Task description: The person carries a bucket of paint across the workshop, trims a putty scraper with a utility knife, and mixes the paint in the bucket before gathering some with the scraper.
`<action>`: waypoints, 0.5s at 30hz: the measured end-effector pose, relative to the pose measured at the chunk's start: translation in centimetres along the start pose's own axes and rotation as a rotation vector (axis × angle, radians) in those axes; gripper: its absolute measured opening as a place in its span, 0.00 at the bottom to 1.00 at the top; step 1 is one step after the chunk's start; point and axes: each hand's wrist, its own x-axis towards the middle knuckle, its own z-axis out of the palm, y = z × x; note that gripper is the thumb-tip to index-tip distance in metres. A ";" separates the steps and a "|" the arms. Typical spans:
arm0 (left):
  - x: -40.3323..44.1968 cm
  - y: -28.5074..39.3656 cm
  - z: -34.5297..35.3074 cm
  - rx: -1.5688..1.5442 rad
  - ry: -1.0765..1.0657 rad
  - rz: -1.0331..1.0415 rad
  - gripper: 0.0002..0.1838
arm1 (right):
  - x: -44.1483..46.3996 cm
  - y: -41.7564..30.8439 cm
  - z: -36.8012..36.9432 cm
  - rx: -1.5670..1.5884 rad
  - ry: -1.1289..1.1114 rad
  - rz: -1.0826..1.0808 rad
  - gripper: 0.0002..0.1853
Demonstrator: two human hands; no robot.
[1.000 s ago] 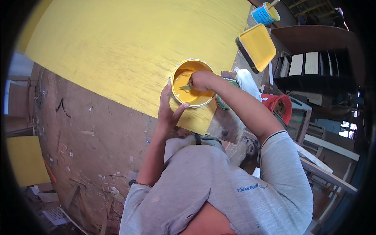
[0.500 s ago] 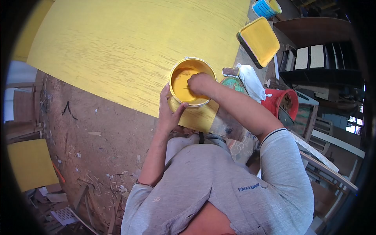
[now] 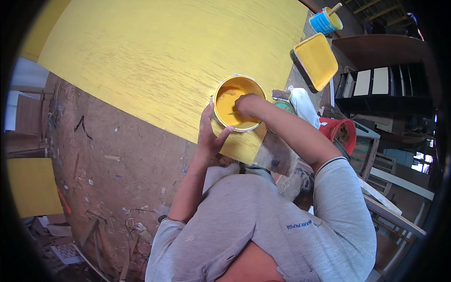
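Note:
A round paint bucket (image 3: pixel 217 123) with yellow paint (image 3: pixel 229 101) inside sits at the near edge of the large yellow-painted panel (image 3: pixel 155 56). My left hand (image 3: pixel 210 131) grips the bucket's near left side, thumb by the lower rim and fingers along the wall. Inside the bucket's mouth, my right hand (image 3: pixel 251 106) is closed just over the paint. A short thin piece pokes out below its fingers, but what it belongs to is hidden by the hand and the paint.
Right of the panel lie a yellow-coated paint tray (image 3: pixel 317 61), a blue paint bucket (image 3: pixel 324 21) with a stick, a white bag (image 3: pixel 304 105), a green-topped can (image 3: pixel 284 107) and a red bucket (image 3: pixel 336 129). Scraps litter the dirt floor (image 3: pixel 117 150) at left.
The view has shifted a little, so panel, tray and bucket appear lower and further right. My left hand keeps its grip on the bucket, and my right hand stays inside it.

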 end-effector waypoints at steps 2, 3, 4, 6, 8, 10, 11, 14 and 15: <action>0.0 -0.2 0.0 -0.018 0.001 0.000 0.49 | -0.3 0.2 -0.4 -0.032 0.000 0.007 0.17; 0.0 -0.2 0.0 -0.016 0.005 -0.001 0.49 | -0.5 0.1 -0.6 -0.046 -0.002 0.011 0.17; -0.1 -0.2 0.0 -0.015 0.009 -0.003 0.49 | -0.3 0.1 -0.5 -0.065 0.043 0.034 0.17; -0.2 -0.2 0.1 -0.020 0.010 0.004 0.49 | 0.0 0.3 -0.1 -0.099 0.132 0.085 0.18; 0.0 -0.3 0.1 -0.028 0.009 0.028 0.49 | 0.2 0.5 0.3 -0.147 0.137 0.074 0.18; 0.1 -0.4 0.2 -0.033 0.019 0.042 0.48 | 0.3 0.4 0.3 -0.162 0.123 0.071 0.19; 0.0 -0.3 0.2 -0.037 0.021 0.049 0.48 | 0.2 0.3 0.3 -0.149 0.106 0.077 0.18; 0.1 0.2 -0.1 -0.025 0.007 0.029 0.48 | -0.2 -0.1 -0.4 -0.106 0.046 0.095 0.18; 0.1 0.2 0.0 -0.029 0.007 0.030 0.48 | -0.2 -0.3 -0.6 -0.092 0.025 0.099 0.18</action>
